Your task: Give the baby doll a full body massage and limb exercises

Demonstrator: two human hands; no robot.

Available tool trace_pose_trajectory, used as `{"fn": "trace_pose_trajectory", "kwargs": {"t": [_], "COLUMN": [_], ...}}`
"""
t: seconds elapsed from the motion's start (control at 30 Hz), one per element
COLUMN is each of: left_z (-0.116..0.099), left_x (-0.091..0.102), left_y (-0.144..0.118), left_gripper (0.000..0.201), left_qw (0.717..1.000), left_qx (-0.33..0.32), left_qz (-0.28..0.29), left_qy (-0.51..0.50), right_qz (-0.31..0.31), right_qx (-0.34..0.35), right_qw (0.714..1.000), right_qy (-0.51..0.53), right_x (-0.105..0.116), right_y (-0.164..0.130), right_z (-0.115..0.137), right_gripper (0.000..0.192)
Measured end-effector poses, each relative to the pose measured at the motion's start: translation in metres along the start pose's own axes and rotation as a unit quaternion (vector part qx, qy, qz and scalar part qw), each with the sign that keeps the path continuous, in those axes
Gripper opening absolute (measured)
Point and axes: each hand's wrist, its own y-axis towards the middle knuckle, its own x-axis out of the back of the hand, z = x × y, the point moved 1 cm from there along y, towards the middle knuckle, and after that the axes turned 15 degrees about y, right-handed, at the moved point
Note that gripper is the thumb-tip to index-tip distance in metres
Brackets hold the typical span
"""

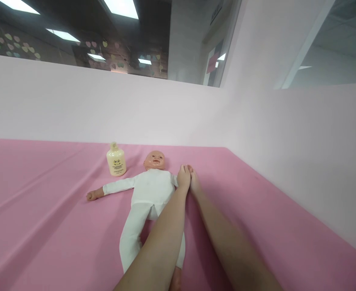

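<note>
A baby doll (pixel 150 190) in a white suit lies face up on the pink sheet (pixel 44 218), head toward the wall. One of its arms stretches out to the left; the other is hidden under my hands. My left hand (pixel 184 178) and my right hand (pixel 194 182) press together at the doll's shoulder on the right side, fingers closed around the hidden arm. My left forearm crosses over one of the doll's legs.
A cream lotion bottle (pixel 116 160) stands upright just left of the doll's head. Pale pink walls (pixel 287 153) close the surface at the back and along the right side, meeting in a corner beyond the doll.
</note>
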Motion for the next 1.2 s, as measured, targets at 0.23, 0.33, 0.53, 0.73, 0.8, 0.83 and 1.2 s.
{"fn": "trace_pose_trajectory", "kwargs": {"t": [0.23, 0.33, 0.53, 0.73, 0.8, 0.83, 1.2], "left_z": [0.000, 0.000, 0.000, -0.001, -0.001, -0.001, -0.001], "left_x": [0.001, 0.000, 0.000, 0.002, 0.002, 0.002, 0.003], "left_y": [0.000, 0.000, 0.000, -0.003, -0.003, -0.003, -0.004], "left_gripper": [0.029, 0.028, 0.028, 0.028, 0.029, 0.029, 0.037], "left_qw": [1.000, 1.000, 1.000, 1.000, 1.000, 1.000, 0.999], "left_qx": [-0.004, -0.003, 0.002, 0.001, 0.000, -0.001, -0.002], "left_qz": [0.000, 0.001, -0.001, 0.001, 0.003, 0.003, 0.005], "left_qy": [-0.012, -0.016, -0.018, -0.011, -0.007, -0.006, -0.035], "right_qz": [-0.010, -0.020, -0.012, -0.025, -0.040, -0.048, -0.008], "right_qx": [-0.026, -0.024, 0.006, 0.010, 0.014, 0.015, 0.014], "right_qw": [1.000, 1.000, 1.000, 0.999, 0.998, 0.998, 0.996], "right_qy": [0.014, 0.000, -0.007, -0.032, -0.041, -0.049, -0.085], "right_x": [0.003, 0.006, 0.010, 0.014, 0.016, 0.017, 0.012], "right_y": [-0.005, -0.004, 0.000, 0.002, 0.003, 0.004, -0.002], "right_z": [0.000, -0.001, -0.006, -0.003, -0.002, -0.001, 0.004], "right_gripper": [0.035, 0.037, 0.041, 0.041, 0.041, 0.041, 0.040]}}
